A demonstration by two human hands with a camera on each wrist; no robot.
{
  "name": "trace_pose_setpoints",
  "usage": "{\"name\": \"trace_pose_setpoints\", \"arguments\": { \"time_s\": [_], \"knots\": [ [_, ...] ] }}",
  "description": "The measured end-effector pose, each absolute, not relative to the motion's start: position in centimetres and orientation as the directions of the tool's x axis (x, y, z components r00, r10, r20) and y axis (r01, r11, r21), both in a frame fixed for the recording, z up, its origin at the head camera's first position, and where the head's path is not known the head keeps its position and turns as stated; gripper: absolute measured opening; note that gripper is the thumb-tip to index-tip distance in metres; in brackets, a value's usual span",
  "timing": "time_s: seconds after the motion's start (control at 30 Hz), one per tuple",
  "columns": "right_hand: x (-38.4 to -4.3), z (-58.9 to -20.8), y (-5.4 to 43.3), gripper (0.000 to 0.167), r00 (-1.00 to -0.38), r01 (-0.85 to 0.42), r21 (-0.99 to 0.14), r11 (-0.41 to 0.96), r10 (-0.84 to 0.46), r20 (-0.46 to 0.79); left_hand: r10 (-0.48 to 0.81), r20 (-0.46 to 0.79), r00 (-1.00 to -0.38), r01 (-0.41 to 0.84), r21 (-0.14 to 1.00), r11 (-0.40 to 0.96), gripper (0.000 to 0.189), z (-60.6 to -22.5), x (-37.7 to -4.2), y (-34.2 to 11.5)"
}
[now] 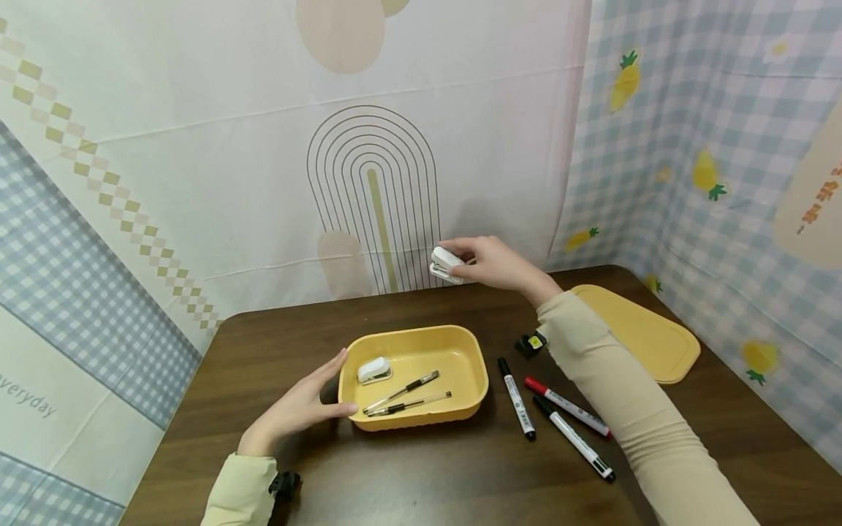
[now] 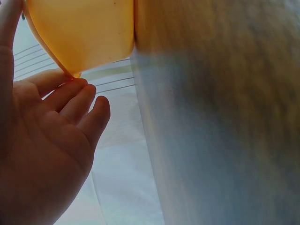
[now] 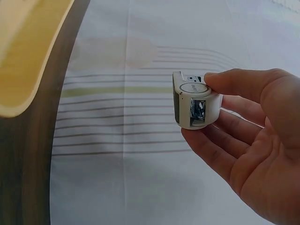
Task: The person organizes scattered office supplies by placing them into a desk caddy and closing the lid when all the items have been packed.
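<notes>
My right hand [image 1: 490, 264] pinches a small white stapler [image 1: 445, 264] between thumb and fingers, raised in the air behind and above the tray. In the right wrist view the stapler [image 3: 199, 110] shows an end with a small window and metal inside. My left hand [image 1: 296, 409] touches the left end of a yellow plastic tray [image 1: 460, 372], its fingers spread, the thumb at the near corner and a fingertip at the far-left rim. Inside the tray lie a second white stapler [image 1: 375, 370] and two clear pens, an upper pen [image 1: 401, 391] and a lower pen [image 1: 409, 404].
Right of the tray lie a black-capped marker [image 1: 517, 400], a red marker [image 1: 567, 406] and another black marker [image 1: 575, 440]. A yellow lid [image 1: 641, 336] rests at the table's right, partly behind the right sleeve. Patterned cloth [image 1: 263, 183] hangs along the table's back edge.
</notes>
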State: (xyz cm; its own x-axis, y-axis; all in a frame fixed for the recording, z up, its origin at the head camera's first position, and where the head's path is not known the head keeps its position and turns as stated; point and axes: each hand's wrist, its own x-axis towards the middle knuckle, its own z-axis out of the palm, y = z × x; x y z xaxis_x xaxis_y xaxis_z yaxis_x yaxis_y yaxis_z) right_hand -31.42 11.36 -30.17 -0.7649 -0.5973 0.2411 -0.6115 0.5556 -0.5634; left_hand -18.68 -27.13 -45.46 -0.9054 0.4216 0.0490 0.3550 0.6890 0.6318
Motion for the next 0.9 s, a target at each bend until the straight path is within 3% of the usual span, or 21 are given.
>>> {"name": "trace_pose_setpoints", "arguments": {
  "time_s": [0.9],
  "knots": [
    [-31.1, -28.6, 7.6, 0.05, -0.674, -0.677, -0.551, 0.488, -0.712, 0.198, 0.422, 0.058, -0.905, 0.364, 0.62, 0.696, 0.102, -45.4, -18.7, -27.0]
  ]
}}
